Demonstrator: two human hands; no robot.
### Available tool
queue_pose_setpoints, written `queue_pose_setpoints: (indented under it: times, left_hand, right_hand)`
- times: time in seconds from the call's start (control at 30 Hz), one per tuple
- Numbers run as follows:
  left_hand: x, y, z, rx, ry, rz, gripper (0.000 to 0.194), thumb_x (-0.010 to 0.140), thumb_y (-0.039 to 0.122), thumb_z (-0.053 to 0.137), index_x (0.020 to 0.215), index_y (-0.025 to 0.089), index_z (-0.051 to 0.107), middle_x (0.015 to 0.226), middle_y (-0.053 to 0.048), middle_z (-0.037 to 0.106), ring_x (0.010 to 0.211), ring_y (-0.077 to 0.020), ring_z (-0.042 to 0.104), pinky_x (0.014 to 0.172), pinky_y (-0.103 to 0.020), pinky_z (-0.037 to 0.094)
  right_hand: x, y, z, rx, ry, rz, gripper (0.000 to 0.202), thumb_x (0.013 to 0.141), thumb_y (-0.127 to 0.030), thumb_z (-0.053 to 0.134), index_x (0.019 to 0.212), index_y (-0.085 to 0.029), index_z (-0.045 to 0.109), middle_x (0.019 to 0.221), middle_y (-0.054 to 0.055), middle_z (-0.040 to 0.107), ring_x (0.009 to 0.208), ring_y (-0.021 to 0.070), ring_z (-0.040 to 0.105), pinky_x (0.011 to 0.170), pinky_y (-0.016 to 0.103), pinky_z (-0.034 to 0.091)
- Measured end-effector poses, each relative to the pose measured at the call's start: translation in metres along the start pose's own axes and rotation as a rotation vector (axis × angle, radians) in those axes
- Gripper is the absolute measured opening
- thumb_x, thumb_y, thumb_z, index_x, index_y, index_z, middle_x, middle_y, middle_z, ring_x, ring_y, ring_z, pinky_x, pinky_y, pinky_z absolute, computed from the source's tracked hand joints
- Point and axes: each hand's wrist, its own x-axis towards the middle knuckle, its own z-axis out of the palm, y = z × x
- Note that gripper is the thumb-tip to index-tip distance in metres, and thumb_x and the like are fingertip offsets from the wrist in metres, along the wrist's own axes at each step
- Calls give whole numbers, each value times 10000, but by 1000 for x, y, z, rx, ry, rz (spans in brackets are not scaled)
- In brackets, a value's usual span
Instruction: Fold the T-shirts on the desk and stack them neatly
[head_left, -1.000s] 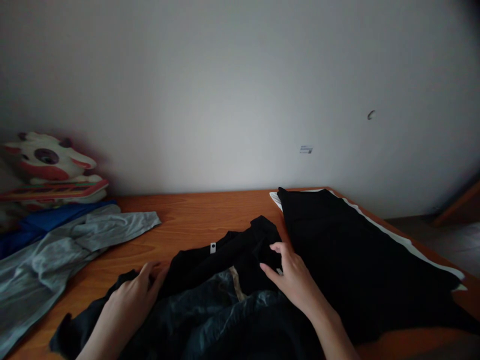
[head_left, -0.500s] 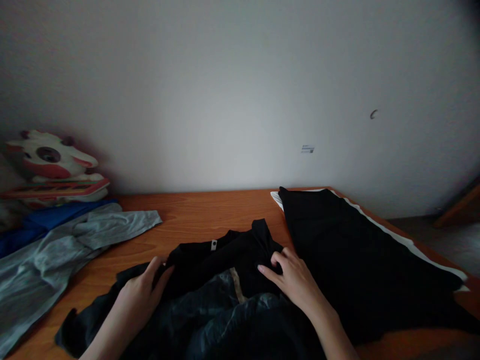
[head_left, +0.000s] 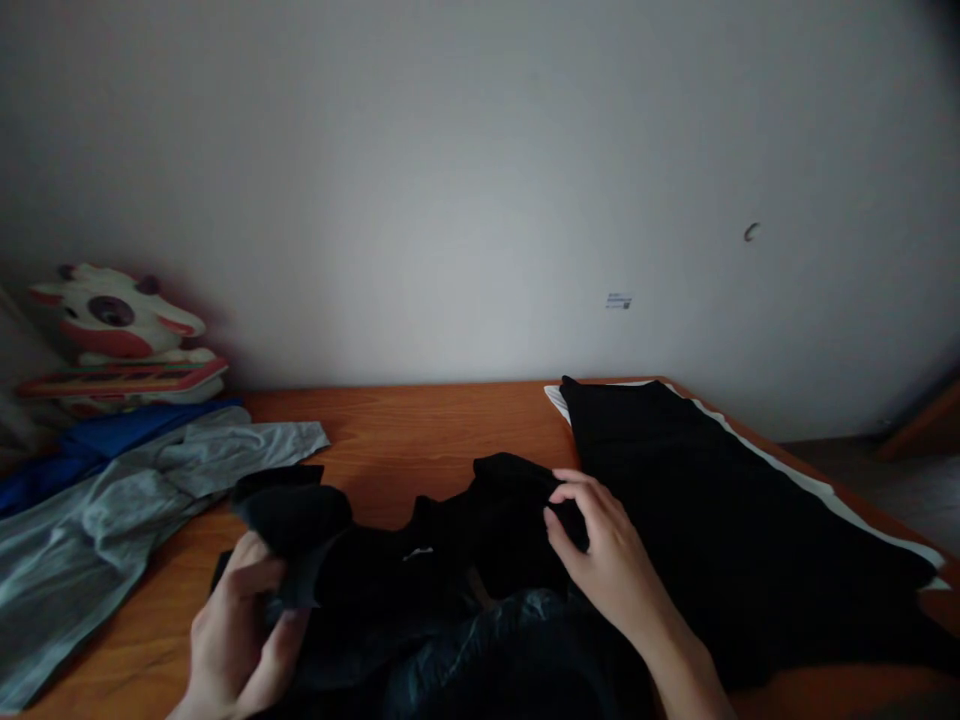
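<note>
My left hand [head_left: 225,640] grips the bunched black garment [head_left: 510,530]; right hand [head_left: 611,560] at its edge, grip unclear. Uneven pull could twist it.

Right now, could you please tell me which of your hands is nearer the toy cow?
Left. The left hand grips black cloth, nearer the camera and slightly right of the toy cow; the right hand is much farther right.
</note>
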Motion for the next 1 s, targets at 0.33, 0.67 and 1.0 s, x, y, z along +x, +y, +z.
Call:
queue_pose_setpoints:
  times: [0.33,0.67,1.0]
  left_hand:
    - [1,25,-7,-19,-422,113,446,819,360,523,1251,335,633,1204,-19,754,1097,-258,707,930,-332,583]
    - [13,45,-6,259,-639,-27,560,721,243,524,1241,307,722,1353,-51,696,1291,-313,618,1110,-456,486]
    - [18,26,-8,333,-419,-147,522,874,336,370,1264,203,691,1303,-118,714,1172,-336,687,1017,-532,537]
  right_hand:
    - [-10,-8,30,139,-289,-30,603,945,-160,523,1521,-277,387,1491,98,551,1372,261,529,1130,485,474]
    - [-9,-5,42,-46,-427,100,386,951,-131,557,1312,-201,677,1134,123,694,1044,277,682,978,442,556]
    - [-7,-1,39,-78,-312,41,228,1026,-273,504,908,-206,687,1378,125,639,1227,303,608,1032,487,509]
